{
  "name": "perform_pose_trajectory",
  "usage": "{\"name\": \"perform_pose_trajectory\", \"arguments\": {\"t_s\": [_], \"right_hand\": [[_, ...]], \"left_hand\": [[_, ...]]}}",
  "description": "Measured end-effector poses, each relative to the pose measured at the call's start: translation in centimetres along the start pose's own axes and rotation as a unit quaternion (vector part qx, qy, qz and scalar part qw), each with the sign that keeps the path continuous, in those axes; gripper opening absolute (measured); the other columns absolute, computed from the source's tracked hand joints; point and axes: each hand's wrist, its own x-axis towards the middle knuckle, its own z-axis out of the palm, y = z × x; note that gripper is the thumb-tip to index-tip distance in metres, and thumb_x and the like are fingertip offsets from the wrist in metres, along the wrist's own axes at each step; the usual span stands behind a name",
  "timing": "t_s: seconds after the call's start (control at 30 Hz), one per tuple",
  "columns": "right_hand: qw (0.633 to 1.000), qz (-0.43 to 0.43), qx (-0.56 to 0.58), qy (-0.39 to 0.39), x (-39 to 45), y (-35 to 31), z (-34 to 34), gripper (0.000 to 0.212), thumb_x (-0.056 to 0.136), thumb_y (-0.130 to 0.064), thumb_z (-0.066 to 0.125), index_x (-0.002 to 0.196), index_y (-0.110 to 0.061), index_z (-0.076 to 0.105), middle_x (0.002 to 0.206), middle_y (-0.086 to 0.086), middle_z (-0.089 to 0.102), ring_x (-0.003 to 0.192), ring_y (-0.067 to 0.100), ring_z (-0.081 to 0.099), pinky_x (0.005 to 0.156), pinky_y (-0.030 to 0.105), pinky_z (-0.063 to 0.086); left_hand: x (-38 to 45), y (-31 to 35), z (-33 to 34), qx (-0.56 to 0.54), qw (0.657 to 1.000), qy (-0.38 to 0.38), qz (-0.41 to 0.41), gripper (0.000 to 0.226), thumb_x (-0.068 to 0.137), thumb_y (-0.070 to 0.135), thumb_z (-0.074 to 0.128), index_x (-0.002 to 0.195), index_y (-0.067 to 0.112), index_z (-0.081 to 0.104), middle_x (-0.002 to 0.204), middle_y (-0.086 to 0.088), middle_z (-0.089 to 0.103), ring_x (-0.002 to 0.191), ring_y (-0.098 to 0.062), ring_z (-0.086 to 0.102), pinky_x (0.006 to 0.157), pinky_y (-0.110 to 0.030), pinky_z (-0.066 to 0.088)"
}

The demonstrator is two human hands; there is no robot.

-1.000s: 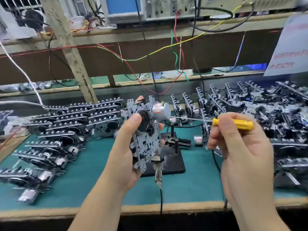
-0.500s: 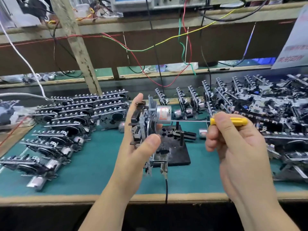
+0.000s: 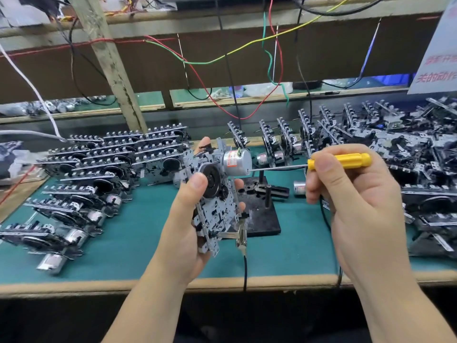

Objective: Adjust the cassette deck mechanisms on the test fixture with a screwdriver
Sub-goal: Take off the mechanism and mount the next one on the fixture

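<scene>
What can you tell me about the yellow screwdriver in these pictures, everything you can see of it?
The screwdriver has a ribbed yellow handle that looks plastic and a thin bare metal shaft. It lies about level, tip pointing left, reaching the end of the silver motor on the held cassette mechanism. The right hand pinches the handle near the shaft.

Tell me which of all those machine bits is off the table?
The cassette mechanism held up in the left hand. All the others lie or stand in rows on the green bench mat.
</scene>
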Motion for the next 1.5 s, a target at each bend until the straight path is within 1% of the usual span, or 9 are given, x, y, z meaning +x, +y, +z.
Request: {"name": "perform_pose_trajectory", "arguments": {"t_s": [0.57,0.7,0.77,0.8,0.87,0.97,1.07,1.3,1.5], "right_hand": [[1.0,-0.001,-0.003,-0.016,-0.2,1.1,-0.5,0.013,0.096,-0.031,0.063,0.099,-0.019,0.064,0.076,-0.002,0.063,0.071,0.015,0.06,0.065,0.024,0.051],[0.994,0.008,0.076,0.074,0.2,1.3,-1.3,0.007,0.095,-0.032,0.063,0.096,-0.025,0.064,0.075,-0.006,0.063,0.068,0.01,0.057,0.063,0.023,0.05],[0.989,0.018,0.087,0.117,0.6,1.5,-2.3,0.004,0.099,-0.027,0.06,0.097,-0.024,0.061,0.075,-0.008,0.062,0.066,0.008,0.056,0.061,0.021,0.048],[0.988,0.021,0.083,0.13,0.7,1.7,-2.6,0.003,0.101,-0.024,0.058,0.098,-0.023,0.06,0.074,-0.009,0.061,0.066,0.007,0.055,0.061,0.021,0.048],[0.987,0.024,0.075,0.143,0.8,2.1,-2.5,0.008,0.102,-0.02,0.056,0.096,-0.024,0.059,0.074,-0.01,0.061,0.066,0.006,0.055,0.06,0.02,0.047],[0.989,0.033,0.057,0.132,0.5,2.4,-1.9,0.002,0.097,-0.027,0.06,0.095,-0.025,0.061,0.073,-0.008,0.061,0.066,0.008,0.054,0.061,0.021,0.047],[0.99,0.04,0.044,0.126,0.4,2.7,-2.2,0.01,0.091,-0.036,0.066,0.095,-0.028,0.064,0.074,-0.006,0.061,0.067,0.009,0.055,0.062,0.021,0.049],[0.992,0.067,0.031,0.106,0.3,3.7,-2.9,0.007,0.092,-0.037,0.064,0.096,-0.032,0.068,0.075,-0.004,0.062,0.068,0.012,0.055,0.061,0.02,0.049],[0.998,0.053,-0.014,-0.01,1.6,4.6,-0.6,0.012,0.102,-0.028,0.048,0.103,-0.022,0.058,0.084,0.007,0.073,0.077,0.023,0.069,0.071,0.021,0.052]], "left_hand": [[0.5,0.3,-0.3,0.048,0.999,-0.006,-0.003,0.057,0.073,0.06,0.075,0.113,0.021,0.075,0.115,-0.01,0.071,0.109,-0.03,0.066,0.095,-0.056,0.054],[1.6,2.0,-0.7,0.095,0.994,-0.028,0.034,0.092,0.073,0.062,0.076,0.143,0.011,0.049,0.126,-0.015,0.065,0.116,-0.035,0.064,0.091,-0.049,0.058],[3.2,2.8,-1.0,0.17,0.983,-0.036,0.064,0.083,0.075,0.053,0.072,0.149,0.03,0.043,0.132,-0.003,0.065,0.12,-0.029,0.063,0.093,-0.049,0.057],[4.2,3.2,-1.0,0.255,0.962,-0.037,0.086,0.079,0.074,0.052,0.069,0.148,0.043,0.041,0.132,0.009,0.064,0.12,-0.017,0.062,0.097,-0.042,0.053],[6.6,3.5,-0.7,0.478,0.867,-0.061,0.124,0.086,0.071,0.06,0.069,0.148,0.056,0.03,0.134,0.025,0.055,0.122,0.006,0.053,0.099,-0.026,0.042],[10.2,2.2,-0.1,0.709,0.683,-0.155,0.078,0.105,0.07,0.074,0.069,0.156,0.045,0.018,0.146,0.015,0.041,0.138,-0.01,0.037,0.111,-0.045,0.039],[12.1,0.0,-0.2,0.794,0.571,-0.207,0.024,0.112,0.069,0.081,0.065,0.158,0.041,0.01,0.155,0.008,0.032,0.144,-0.02,0.028,0.113,-0.053,0.034],[12.9,-1.8,-1.8,0.8,0.555,-0.226,0.022,0.113,0.065,0.092,0.049,0.157,0.044,0.003,0.153,0.011,0.028,0.138,-0.021,0.03,0.107,-0.054,0.037],[13.2,-2.2,-1.7,0.802,0.553,-0.223,0.045,0.109,0.07,0.088,0.054,0.157,0.043,0.006,0.149,0.01,0.033,0.133,-0.02,0.033,0.102,-0.049,0.036]]}}
